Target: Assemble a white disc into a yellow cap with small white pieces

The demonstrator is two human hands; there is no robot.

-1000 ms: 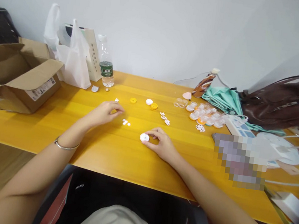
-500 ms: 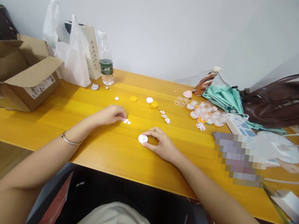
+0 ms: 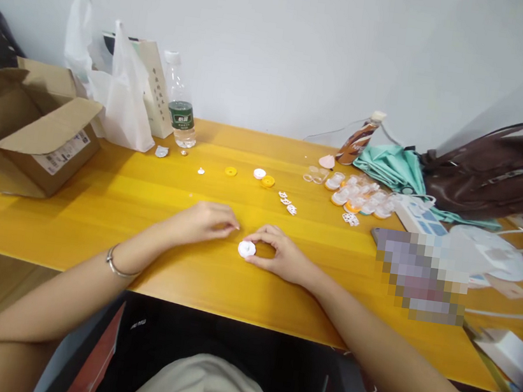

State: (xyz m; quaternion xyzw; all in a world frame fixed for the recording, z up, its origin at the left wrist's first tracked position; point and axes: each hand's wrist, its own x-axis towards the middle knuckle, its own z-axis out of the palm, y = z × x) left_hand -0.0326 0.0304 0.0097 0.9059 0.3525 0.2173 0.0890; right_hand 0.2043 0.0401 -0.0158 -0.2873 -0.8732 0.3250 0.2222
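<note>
My right hand [image 3: 283,258] rests on the yellow wooden table [image 3: 97,200] and pinches a small white round disc [image 3: 246,248] between thumb and fingers. My left hand [image 3: 205,221] lies just left of the disc with its fingertips drawn together and pointing at it. Whether those fingers hold a small piece is hidden. A silver bracelet [image 3: 116,265] is on my left wrist. Farther back lie two yellow discs [image 3: 231,171], a white disc [image 3: 259,173] and a few small white patterned pieces [image 3: 287,203].
An open cardboard box [image 3: 24,126], a white plastic bag [image 3: 120,100] and a water bottle [image 3: 179,108] stand at the back left. Clear and orange small cases [image 3: 357,199], a brown drink bottle [image 3: 358,141], a teal umbrella [image 3: 391,165], a brown bag [image 3: 501,170] and a power strip [image 3: 420,217] crowd the right.
My left hand has moved right and toward me, from the small white bits to beside the disc; those bits no longer show. My right hand has kept hold of the white disc.
</note>
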